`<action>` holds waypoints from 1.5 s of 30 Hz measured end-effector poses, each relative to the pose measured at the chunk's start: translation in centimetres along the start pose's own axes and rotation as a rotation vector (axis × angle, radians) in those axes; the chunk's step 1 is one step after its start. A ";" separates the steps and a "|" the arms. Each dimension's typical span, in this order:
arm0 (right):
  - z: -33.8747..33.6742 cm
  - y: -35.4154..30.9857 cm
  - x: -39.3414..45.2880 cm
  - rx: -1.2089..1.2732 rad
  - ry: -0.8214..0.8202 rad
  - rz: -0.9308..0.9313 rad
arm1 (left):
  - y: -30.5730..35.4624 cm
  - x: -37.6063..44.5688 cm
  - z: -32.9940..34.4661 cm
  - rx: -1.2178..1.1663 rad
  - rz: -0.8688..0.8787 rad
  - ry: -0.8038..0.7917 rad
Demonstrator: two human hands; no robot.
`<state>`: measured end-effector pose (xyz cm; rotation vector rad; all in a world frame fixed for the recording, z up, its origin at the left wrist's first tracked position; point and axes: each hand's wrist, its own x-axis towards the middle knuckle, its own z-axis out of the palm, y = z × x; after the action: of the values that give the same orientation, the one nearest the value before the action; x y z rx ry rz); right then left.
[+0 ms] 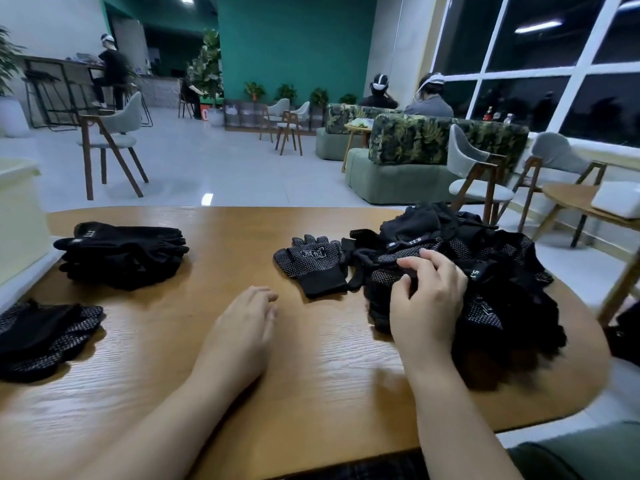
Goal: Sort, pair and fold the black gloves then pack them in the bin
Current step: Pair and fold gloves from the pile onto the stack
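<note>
A loose heap of black gloves lies on the right of the wooden table. My right hand rests on the heap's near left side, thumb and fingers pinching a black glove. A single dotted black glove lies flat just left of the heap. My left hand rests on the table with relaxed fingers, holding nothing. A stack of plain black gloves sits at the far left. A stack of dotted gloves lies at the near left edge. The pale bin stands at the far left.
A second wooden table with a white box stands to the right. Chairs, green sofas and several seated people are beyond the table's far edge. A dark object sits off the table's right edge.
</note>
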<state>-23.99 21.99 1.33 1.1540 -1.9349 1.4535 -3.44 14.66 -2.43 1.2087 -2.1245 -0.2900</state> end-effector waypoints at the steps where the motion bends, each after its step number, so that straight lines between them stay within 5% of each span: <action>1: -0.4 0.4 0.8 -0.029 0.004 0.011 | 0.0 0.0 0.2 0.029 0.013 -0.016; 6: -1.0 1.7 4.9 -0.353 -0.317 0.238 | -0.1 0.1 0.4 0.071 0.001 0.001; 9: -0.7 2.6 6.2 -0.429 -0.368 0.246 | -0.1 0.1 0.5 0.083 -0.001 0.006; 13: -0.9 2.9 6.1 -0.293 -0.256 0.194 | -0.2 0.2 0.7 0.089 -0.002 0.000; 18: -1.2 0.9 4.5 0.175 -0.116 0.103 | 0.2 0.1 0.5 0.083 0.001 0.006; 22: 0.2 -1.3 2.0 0.370 -0.236 -0.023 | 0.6 -0.1 0.1 0.071 0.028 -0.007; 28: 2.0 -1.7 -2.0 0.302 -0.513 -0.185 | 1.0 -0.4 -0.7 -0.013 0.152 -0.124; 31: 2.0 -1.6 -2.1 0.248 -0.500 -0.248 | 1.0 -0.4 -0.9 -0.022 0.191 -0.163; 37: 1.7 -2.1 1.7 0.243 -0.175 -0.078 | 1.1 -0.4 -0.9 -0.015 0.197 -0.173; 42: 2.9 -1.5 5.7 -0.188 -0.472 0.196 | 0.9 -0.3 -0.8 -0.010 0.203 -0.172; 45: 3.3 -0.2 6.5 -0.174 -0.468 0.238 | 0.9 -0.4 -0.8 -0.010 0.202 -0.155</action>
<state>-26.93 16.62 5.27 1.3030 -2.5355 1.1628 -3.43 15.59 -1.58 0.9826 -2.3547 -0.3118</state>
